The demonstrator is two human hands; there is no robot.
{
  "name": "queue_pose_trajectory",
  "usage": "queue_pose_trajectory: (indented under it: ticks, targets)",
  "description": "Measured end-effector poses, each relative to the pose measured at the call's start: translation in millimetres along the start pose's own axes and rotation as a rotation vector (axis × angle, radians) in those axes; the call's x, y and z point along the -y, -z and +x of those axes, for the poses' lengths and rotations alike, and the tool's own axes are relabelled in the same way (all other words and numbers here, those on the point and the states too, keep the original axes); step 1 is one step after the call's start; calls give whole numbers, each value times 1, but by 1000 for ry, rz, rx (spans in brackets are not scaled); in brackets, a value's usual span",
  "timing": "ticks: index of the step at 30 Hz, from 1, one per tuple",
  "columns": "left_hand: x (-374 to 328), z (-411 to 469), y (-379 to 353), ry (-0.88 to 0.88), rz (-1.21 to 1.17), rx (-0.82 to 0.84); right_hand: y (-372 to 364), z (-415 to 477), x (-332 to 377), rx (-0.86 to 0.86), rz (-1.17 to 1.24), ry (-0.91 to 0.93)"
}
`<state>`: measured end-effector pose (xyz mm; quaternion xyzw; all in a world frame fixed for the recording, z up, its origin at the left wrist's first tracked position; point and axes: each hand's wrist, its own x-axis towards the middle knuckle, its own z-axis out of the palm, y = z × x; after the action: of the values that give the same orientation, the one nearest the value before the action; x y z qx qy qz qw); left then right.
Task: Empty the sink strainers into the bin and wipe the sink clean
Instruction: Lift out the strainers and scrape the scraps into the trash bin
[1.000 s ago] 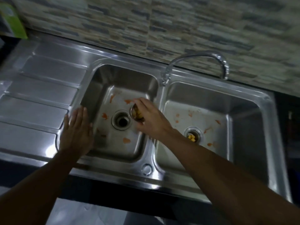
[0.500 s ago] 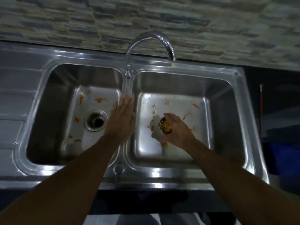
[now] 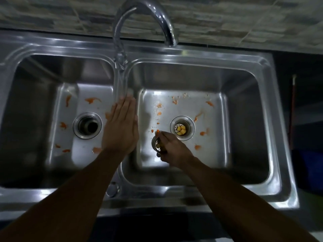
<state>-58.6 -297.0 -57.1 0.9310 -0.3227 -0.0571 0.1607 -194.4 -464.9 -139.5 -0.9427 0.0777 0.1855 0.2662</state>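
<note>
A steel double sink (image 3: 192, 56) fills the view. My right hand (image 3: 174, 149) is shut on a small metal strainer (image 3: 158, 145) with yellow food bits, held low in the right basin, just left of that basin's drain. A second strainer (image 3: 181, 131) with yellow bits sits in the right drain. The left drain (image 3: 87, 125) is an open hole with no strainer in it. My left hand (image 3: 122, 126) lies flat, fingers together, on the divider between the basins. Orange smears (image 3: 92, 100) dot both basin floors.
A curved chrome tap (image 3: 145, 18) arches over the divider at the back. A tiled wall (image 3: 227, 20) rises behind the sink. Dark counter and a thin red-handled thing (image 3: 292, 109) lie to the right, with something blue (image 3: 309, 165) below.
My right hand carried the strainer from the left basin into the right basin. My left hand went from the left basin's rim to the divider. The view swung right and closer.
</note>
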Motion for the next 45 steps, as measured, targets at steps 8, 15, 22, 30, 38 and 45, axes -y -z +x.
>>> queue_pose_trajectory:
  ticks: [8, 15, 22, 30, 38, 45]
  targets:
    - [0, 2, -1, 7, 33, 12, -6, 0, -10, 26, 12, 66]
    - [1, 2, -1, -6, 34, -10, 16, 11, -29, -284, 141, -151]
    - [1, 2, 0, 7, 19, -3, 14, 3, -63, -111, -150, -292]
    - [-1, 1, 1, 13, 23, 7, 12, 10, -63, -11, -255, -256]
    - [1, 2, 0, 18, 42, 20, 15, 21, -64, -21, -313, -279]
    - [1, 3, 0, 22, 51, 35, 21, 21, -70, -42, -378, -240]
